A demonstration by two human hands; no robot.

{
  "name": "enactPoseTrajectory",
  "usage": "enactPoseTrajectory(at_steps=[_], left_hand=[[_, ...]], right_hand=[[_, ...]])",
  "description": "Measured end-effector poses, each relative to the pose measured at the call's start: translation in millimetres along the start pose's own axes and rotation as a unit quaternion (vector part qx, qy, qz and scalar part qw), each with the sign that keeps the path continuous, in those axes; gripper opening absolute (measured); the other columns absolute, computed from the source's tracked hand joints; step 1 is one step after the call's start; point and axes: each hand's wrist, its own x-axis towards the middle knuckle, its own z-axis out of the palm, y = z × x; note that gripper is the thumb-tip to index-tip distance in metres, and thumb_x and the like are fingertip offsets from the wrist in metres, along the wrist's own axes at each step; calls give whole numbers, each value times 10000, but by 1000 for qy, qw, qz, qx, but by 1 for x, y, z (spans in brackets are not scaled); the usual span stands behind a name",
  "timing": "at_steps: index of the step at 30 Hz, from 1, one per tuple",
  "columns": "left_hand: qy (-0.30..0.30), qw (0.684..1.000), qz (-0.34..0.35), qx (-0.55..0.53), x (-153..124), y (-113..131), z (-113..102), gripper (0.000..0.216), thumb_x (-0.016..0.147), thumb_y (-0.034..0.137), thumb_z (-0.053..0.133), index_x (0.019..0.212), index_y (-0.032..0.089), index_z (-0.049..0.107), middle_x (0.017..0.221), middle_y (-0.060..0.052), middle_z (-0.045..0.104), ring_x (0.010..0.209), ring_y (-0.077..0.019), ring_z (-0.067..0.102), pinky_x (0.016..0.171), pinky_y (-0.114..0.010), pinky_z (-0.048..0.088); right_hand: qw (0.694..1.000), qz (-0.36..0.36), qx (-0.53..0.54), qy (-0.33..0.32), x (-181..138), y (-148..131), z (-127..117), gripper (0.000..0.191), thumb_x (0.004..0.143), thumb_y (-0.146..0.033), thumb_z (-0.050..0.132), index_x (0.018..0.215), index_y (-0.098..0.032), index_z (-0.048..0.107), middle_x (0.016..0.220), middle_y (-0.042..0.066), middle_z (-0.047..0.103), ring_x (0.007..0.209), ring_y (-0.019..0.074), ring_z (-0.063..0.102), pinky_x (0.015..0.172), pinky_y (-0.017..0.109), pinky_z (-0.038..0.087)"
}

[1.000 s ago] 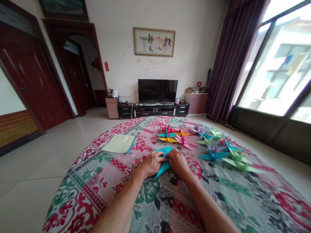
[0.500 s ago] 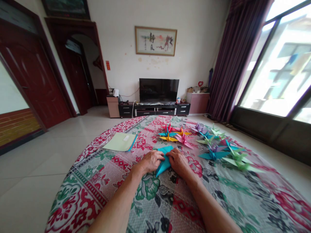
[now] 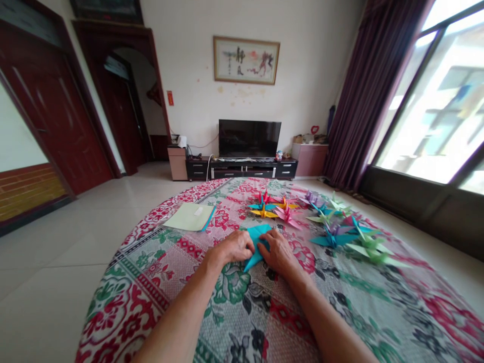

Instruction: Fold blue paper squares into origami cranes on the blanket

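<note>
A partly folded teal paper [image 3: 256, 236] lies on the round table's floral cloth [image 3: 242, 307]. My left hand [image 3: 235, 248] presses its curled fingers on the paper's left edge. My right hand [image 3: 279, 252] presses on its right edge, fingers bent down. Both hands touch the paper and nearly meet over its middle. Beyond them stand several folded paper cranes [image 3: 270, 207] in red, yellow, pink and teal. More cranes [image 3: 350, 238] in green, purple and teal spread to the right.
A stack of flat paper sheets [image 3: 189, 217], pale green on top, lies at the table's far left. Past the table are a tiled floor, a television on a low cabinet [image 3: 249, 139], dark doors at left, and a curtained window at right.
Both hands have shifted slightly along the teal paper while still pressing it. The view has tipped a little, so the table looks lower and closer.
</note>
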Motion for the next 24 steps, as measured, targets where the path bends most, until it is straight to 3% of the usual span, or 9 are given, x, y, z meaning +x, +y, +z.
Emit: enactPoseTrajectory(at_steps=[7,15,24], left_hand=[[-60,994,-89,-29,-6,1,-2,276,567,201,523,773,181,708,652,10,650,597,-110,554,481,-160,362],[-184,959,-184,-109,-11,10,-9,199,560,180,535,716,157,655,446,34,525,418,-103,524,421,-174,395],[-226,943,-224,-94,-16,26,-18,38,562,133,527,553,139,563,425,28,525,373,-81,495,402,-173,400]], right_hand=[[1000,12,8,-14,-1,-3,-5,263,807,-346,508,990,-193,621,965,64,535,898,163,532,815,265,396],[1000,10,12,-21,-1,-1,-5,298,801,-371,512,1013,-190,619,984,74,536,904,172,531,825,279,403],[1000,-3,-1,-22,-4,-3,-7,330,808,-396,503,1043,-185,603,1020,85,526,927,182,523,841,291,398]])
